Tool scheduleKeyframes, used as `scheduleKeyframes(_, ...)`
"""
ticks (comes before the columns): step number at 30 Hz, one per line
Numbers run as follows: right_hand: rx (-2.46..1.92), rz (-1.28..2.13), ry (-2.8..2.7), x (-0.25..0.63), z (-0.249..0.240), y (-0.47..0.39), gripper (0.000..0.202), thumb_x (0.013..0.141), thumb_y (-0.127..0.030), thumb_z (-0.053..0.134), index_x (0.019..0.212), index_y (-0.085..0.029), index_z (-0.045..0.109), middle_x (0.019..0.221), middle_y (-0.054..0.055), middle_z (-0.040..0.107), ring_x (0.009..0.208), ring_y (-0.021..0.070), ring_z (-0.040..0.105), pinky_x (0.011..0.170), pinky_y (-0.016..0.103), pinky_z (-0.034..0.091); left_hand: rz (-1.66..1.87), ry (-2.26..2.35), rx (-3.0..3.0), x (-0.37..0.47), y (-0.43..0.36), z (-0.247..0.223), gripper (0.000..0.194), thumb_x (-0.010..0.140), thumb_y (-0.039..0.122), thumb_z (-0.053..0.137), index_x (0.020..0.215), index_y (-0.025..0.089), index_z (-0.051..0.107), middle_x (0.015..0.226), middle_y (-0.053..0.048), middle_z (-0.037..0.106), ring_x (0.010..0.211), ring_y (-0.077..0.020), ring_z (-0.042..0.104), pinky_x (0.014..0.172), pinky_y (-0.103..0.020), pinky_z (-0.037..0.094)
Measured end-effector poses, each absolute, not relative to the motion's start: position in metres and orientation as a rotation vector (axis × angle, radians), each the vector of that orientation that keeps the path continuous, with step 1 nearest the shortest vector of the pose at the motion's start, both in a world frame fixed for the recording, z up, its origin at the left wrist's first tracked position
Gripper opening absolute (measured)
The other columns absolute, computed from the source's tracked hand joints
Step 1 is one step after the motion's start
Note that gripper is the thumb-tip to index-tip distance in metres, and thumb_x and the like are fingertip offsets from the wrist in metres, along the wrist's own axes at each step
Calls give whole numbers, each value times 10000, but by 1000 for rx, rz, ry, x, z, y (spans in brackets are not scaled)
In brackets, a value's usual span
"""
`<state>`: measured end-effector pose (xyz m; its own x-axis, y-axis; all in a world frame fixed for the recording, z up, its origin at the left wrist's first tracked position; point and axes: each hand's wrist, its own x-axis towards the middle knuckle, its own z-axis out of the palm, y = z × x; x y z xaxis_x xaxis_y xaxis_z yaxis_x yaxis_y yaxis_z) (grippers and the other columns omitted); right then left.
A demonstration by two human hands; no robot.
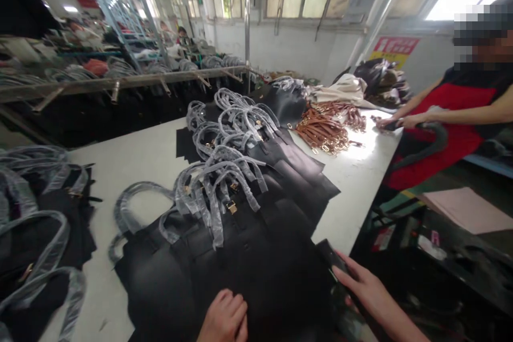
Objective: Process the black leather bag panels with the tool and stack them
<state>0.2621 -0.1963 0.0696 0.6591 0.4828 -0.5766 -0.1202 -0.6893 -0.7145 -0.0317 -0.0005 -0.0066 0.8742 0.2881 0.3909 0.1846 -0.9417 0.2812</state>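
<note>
A black leather bag panel [256, 262] lies at the front of a stack on the table, with a gold-coloured clasp [232, 207] at its upper edge. Clear plastic wraps the curved handles [216, 192] that rest over the stack. My left hand [224, 316] is at the panel's lower part, its fingers curled; whatever they may pinch is hidden. Beyond the panel's right side, my right hand [363, 283] is closed around a dark, narrow, oblong object [332, 257] whose kind I cannot make out.
More bags with wrapped handles [36, 214] lie at the left on the pale table [106, 163]. Brown straps [324, 125] with gold hardware are heaped toward the back. A person in a red apron [449, 123] works at the right edge. A rack [132, 83] of bags stands behind.
</note>
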Motion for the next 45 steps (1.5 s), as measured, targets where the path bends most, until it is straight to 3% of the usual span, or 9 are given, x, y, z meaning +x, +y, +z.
scheduleKeyframes(5, -2007, 1153, -418, 251, 70, -147, 607, 820, -452, 551, 1383, -254, 440, 775, -5, 669, 418, 92, 566, 365, 196, 416, 463, 509, 2806, -38, 9, 1, 235, 876, 166, 423, 702, 207, 576, 649, -18, 586, 596, -151, 576, 671, -304, 501)
scheduleKeyframes(8, -1921, 1235, -441, 250, 69, -117, 602, 822, -454, 561, 1372, -235, 452, 803, 17, 676, 401, 82, 558, 337, 185, 404, 520, 607, 2843, -17, 10, 4, 245, 886, 232, 469, 1081, 195, 614, 1064, -94, 659, 946, -221, 639, 813, -349, 532)
scheduleKeyframes(12, -1869, 1293, -458, 258, 72, -92, 585, 842, -483, 538, 1356, -214, 465, 814, 42, 689, 386, 78, 557, 323, 177, 397, 399, 577, 2887, 9, 8, -1, 453, 871, 221, 508, 1322, 226, 480, 1457, -81, 407, 1311, -254, 416, 1034, -434, 437)
scheduleKeyframes(17, -1864, 1306, -509, 271, 74, -59, 552, 851, -479, 528, 1331, -210, 492, 912, 77, 700, 383, 75, 569, 314, 177, 401, 300, 529, 2912, 10, 6, -11, 479, 873, 191, 484, 1348, 241, 457, 1480, -56, 380, 1341, -231, 380, 1095, -469, 368)
scheduleKeyframes(24, -1964, 1060, -598, 266, 82, -39, 577, 862, -453, 522, 1383, -222, 430, 798, 13, 660, 450, 78, 580, 370, 167, 447, 380, 585, 2868, 11, 4, -8, 422, 879, 261, 504, 1300, 232, 517, 1439, -54, 444, 1297, -230, 441, 1084, -445, 386)
scheduleKeyframes(31, -1975, 1307, -716, 240, 78, -67, 561, 843, -423, 548, 1359, -210, 490, 598, -17, 668, 371, 101, 572, 310, 168, 429, 327, 594, 2821, 8, 6, -11, 421, 916, 295, 475, 1337, 269, 471, 1501, -9, 349, 1352, -196, 359, 1132, -420, 306)
scheduleKeyframes(36, -1963, 1261, -727, 227, 67, -29, 546, 835, -426, 555, 1337, -214, 516, 742, 14, 713, 376, 83, 576, 311, 164, 421, 306, 583, 2798, 6, 6, -12, 440, 917, 291, 476, 1356, 273, 452, 1519, -1, 313, 1365, -197, 335, 1147, -414, 273)
scheduleKeyframes(40, -2013, 1122, -734, 231, 77, -25, 571, 856, -438, 527, 1385, -236, 451, 659, -14, 680, 414, 97, 591, 342, 165, 443, 334, 617, 2770, 5, 5, -11, 455, 908, 275, 492, 1361, 286, 444, 1509, 13, 332, 1354, -190, 352, 1138, -404, 293)
scheduleKeyframes(45, -2015, 1305, -703, 235, 87, -50, 556, 835, -436, 551, 1339, -204, 509, 755, 22, 713, 382, 97, 580, 305, 180, 427, 386, 623, 2720, 5, 6, -9, 451, 888, 259, 522, 1336, 269, 477, 1489, -3, 371, 1331, -205, 386, 1138, -408, 298)
